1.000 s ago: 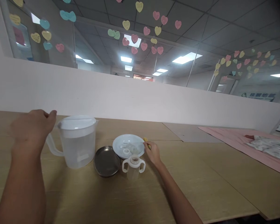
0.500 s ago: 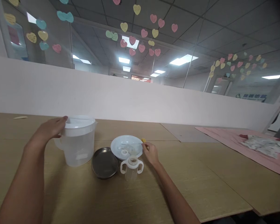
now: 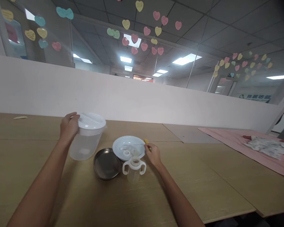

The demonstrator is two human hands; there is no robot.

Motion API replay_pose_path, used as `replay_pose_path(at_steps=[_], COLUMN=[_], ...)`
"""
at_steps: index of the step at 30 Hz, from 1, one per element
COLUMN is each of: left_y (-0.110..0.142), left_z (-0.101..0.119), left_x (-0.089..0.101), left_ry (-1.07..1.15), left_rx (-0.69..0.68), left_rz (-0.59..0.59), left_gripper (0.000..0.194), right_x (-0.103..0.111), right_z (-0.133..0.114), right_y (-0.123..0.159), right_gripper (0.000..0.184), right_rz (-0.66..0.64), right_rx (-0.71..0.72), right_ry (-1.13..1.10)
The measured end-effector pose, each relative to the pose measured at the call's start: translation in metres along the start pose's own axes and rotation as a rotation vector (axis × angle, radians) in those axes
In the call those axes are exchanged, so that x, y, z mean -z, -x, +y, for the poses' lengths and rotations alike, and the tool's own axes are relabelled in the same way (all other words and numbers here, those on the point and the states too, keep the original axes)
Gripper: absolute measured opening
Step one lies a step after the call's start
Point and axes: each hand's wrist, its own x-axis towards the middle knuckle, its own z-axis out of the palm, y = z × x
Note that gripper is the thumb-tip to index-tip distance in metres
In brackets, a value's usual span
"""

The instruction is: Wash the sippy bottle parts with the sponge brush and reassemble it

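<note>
Cloudy plastic pitcher [image 3: 86, 143] is gripped side-on by the left hand [image 3: 70, 127] and tilted right, probably for control. A thin yellow-handled tool [image 3: 146, 141] is pinched in the right hand [image 3: 153, 155]; bowl [image 3: 117, 147] and two-handled cup [image 3: 133, 174] are parked left of that pinch, likely for easy reach.

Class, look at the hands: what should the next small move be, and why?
Probably ease the pitcher rightward before tipping it further. The left hand holds it at the handle side and it already leans right, yet its spout shows left of the white bowl, where the right hand holds a thin stick.
</note>
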Motion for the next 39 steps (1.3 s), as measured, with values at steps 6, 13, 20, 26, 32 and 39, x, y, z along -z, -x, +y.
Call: replay_pose_path(at_steps=[6,13,20,26,32,39], left_y=[0.025,0.043,0.05,0.051,0.053,0.053], left_z=[0.063,0.097,0.105,0.105,0.108,0.11], left_x=[-0.003,-0.005,-0.009,-0.009,-0.007,-0.004], left_ry=[-0.005,-0.054,-0.129,-0.112,-0.107,-0.104], left_rx=[-0.157,-0.31,-0.473,-0.542,-0.584,-0.616], left_rz=[-0.02,-0.099,-0.052,-0.029,-0.036,-0.052], left_gripper=[0.049,0.047,0.044,0.042,0.041,0.041], right_x=[0.003,0.001,0.006,0.004,-0.001,0.0], right_z=[0.002,0.006,0.013,0.021,0.028,0.027], right_y=[0.0,0.001,0.0,0.004,0.008,0.007], right_gripper=[0.032,0.032,0.034,0.028,0.025,0.026], right_rz=[0.025,0.027,-0.042,-0.24,-0.352,-0.39], right_rx=[-0.023,-0.051,-0.275,-0.398,-0.414,-0.411], right_ry=[-0.022,-0.004,0.238,0.518,0.564,0.591])
